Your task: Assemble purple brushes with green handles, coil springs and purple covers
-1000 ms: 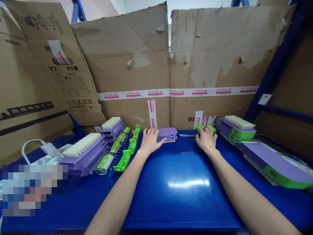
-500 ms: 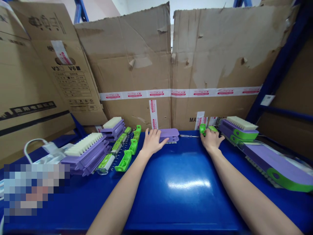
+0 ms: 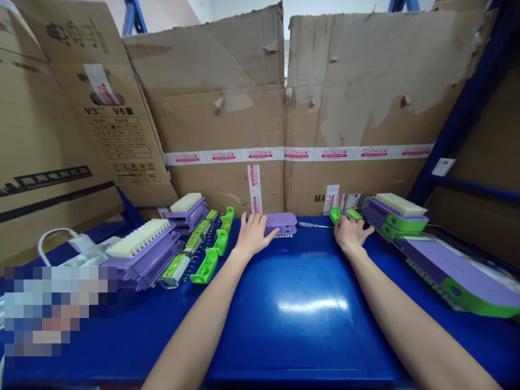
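Note:
My left hand [image 3: 252, 237] lies over the left end of a purple brush [image 3: 281, 222], its fingers stretched and the thumb spread along the near side. The brush sits bristles down at the back of the blue table. Over at the back right, my right hand [image 3: 351, 233] rests on the tabletop with its fingers apart and bent forward. Just beyond it are a bright green shell [image 3: 335, 214] and a green-and-clear piece [image 3: 354, 214], both partly covered by the fingers. Between the two hands lies a slim screwdriver [image 3: 314, 225] with a clear handle.
Left of my hands are stacked purple brush parts with cream bristles [image 3: 140, 237], green-and-clear pieces [image 3: 175, 270], springs and a row of green shells [image 3: 205, 265]. Purple-and-green brushes [image 3: 463, 271] lie at the right. Cardboard [image 3: 227, 124] stands behind. A white plug [image 3: 84, 245] is at the left.
The green shell by my right hand has tilted and shifted slightly left. My left hand stays on the brush. The whole view has moved a little.

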### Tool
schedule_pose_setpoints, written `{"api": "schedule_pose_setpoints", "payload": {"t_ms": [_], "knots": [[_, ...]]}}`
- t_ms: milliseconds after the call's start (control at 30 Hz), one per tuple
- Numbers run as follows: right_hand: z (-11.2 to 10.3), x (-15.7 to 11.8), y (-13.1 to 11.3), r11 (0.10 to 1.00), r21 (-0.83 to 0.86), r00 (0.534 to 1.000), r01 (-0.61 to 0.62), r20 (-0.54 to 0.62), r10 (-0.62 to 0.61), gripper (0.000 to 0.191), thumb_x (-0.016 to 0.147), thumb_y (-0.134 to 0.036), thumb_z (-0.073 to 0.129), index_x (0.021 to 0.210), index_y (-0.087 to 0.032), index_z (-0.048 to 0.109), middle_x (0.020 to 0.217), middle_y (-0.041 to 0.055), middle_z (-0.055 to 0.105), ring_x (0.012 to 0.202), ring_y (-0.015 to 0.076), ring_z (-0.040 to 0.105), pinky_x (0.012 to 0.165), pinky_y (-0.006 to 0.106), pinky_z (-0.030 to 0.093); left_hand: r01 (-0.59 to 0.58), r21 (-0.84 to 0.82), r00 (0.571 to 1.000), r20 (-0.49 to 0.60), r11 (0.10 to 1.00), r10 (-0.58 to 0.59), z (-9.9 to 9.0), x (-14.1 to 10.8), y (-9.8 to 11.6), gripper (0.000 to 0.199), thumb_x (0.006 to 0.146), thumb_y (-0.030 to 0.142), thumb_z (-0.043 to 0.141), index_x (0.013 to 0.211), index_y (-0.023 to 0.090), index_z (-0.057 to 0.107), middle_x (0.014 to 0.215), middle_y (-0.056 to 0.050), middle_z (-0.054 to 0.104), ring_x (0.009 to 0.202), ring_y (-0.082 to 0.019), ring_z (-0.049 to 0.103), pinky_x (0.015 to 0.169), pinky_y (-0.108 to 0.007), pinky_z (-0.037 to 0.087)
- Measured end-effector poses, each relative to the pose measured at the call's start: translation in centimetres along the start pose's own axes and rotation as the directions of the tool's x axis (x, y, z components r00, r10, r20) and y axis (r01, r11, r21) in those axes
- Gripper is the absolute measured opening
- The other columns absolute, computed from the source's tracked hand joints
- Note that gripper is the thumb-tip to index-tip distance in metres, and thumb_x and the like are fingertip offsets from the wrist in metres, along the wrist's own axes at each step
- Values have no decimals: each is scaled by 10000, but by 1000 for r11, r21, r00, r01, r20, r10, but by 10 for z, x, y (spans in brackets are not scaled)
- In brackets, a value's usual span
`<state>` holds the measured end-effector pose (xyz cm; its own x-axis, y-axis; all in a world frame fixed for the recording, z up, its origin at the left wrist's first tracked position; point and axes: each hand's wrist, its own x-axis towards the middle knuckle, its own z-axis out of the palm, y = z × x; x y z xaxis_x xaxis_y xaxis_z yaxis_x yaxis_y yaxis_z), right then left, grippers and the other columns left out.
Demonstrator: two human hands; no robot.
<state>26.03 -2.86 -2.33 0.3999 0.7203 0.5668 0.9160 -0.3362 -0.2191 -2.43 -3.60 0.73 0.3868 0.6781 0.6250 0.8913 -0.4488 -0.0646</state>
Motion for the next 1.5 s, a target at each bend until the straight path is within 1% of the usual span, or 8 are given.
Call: {"api": "schedule_pose_setpoints", "payload": {"t_ms": [267, 600, 733, 833, 900, 1033, 1200, 1500], "knots": [[-11, 5, -8, 965, 256, 980, 49, -198, 3, 363, 806, -306, 448, 1102, -119, 547, 1016, 177, 590, 990, 301, 507, 902, 497, 312, 3, -8, 1000, -10, 1000, -3, 1, 0, 0, 421, 864, 543, 388, 1013, 190, 563, 1030, -126, 604, 1001, -294, 531, 1020, -548, 242], [-24, -4, -25, 763, 593, 945, 258, -321, -70, 446, 839, -367, 431, 1206, -119, 484, 1140, 165, 587, 1039, 262, 555, 872, 384, 444, -6, 11, 1000, -15, 1000, 6, 0, 1, 1, 443, 862, 555, 384, 994, 171, 562, 1009, -129, 601, 999, -295, 530, 1020, -541, 246], [-23, -9, -38, 560, 825, 997, 71, -46, -59, 389, 835, -427, 430, 1068, -149, 570, 955, 117, 658, 717, 210, 627, 628, 335, 514, 10, 32, 999, -50, 999, -8, -2, 2, 1, 517, 835, 611, 388, 986, 151, 570, 1028, -146, 595, 1007, -305, 527, 1043, -553, 205], [-20, -17, -49, 426, 898, 951, -110, 220, -218, 392, 808, -449, 462, 1057, -166, 573, 826, 70, 659, 497, 156, 568, 409, 269, 447, 9, 45, 998, -62, 999, -6, -1, 1, 1, 564, 814, 638, 404, 1023, 142, 572, 1044, -153, 594, 1021, -309, 529, 1060, -554, 174], [-19, -23, -56, 389, 905, 908, -173, 300, -293, 388, 791, -425, 490, 1067, -164, 566, 771, 50, 641, 471, 145, 552, 371, 251, 417, -14, 53, 999, -48, 999, 16, 1, 1, 1, 575, 807, 639, 424, 1075, 150, 564, 1042, -143, 603, 1021, -304, 537, 1066, -555, 159], [-20, -31, -65, 333, 908, 869, -254, 365, -334, 359, 800, -369, 493, 1089, -162, 543, 696, 16, 596, 482, 137, 555, 364, 227, 403, -66, 39, 998, -5, 997, 67, 2, 2, 0, 567, 781, 630, 493, 1128, 185, 557, 1102, -135, 601, 1058, -302, 536, 1062, -546, 180], [-26, -32, -68, 287, 891, 853, -352, 432, -293, 356, 811, -337, 501, 1120, -159, 519, 642, -16, 553, 464, 111, 518, 361, 207, 398, -114, -106, 991, 63, 988, 121, -9, 7, -4, 509, 720, 640, 572, 966, 195, 598, 1016, -85, 641, 995, -252, 580, 1035, -452, 276], [-28, -34, -69, 244, 882, 839, -404, 463, -284, 357, 799, -368, 541, 1087, -158, 550, 593, -23, 541, 453, 103, 484, 378, 211, 389, -154, -75, 980, 114, 985, 162, -20, 8, 8, 706, 604, 759, 566, 961, 150, 544, 938, -112, 635, 938, -281, 589, 1024, -461, 252]]}}
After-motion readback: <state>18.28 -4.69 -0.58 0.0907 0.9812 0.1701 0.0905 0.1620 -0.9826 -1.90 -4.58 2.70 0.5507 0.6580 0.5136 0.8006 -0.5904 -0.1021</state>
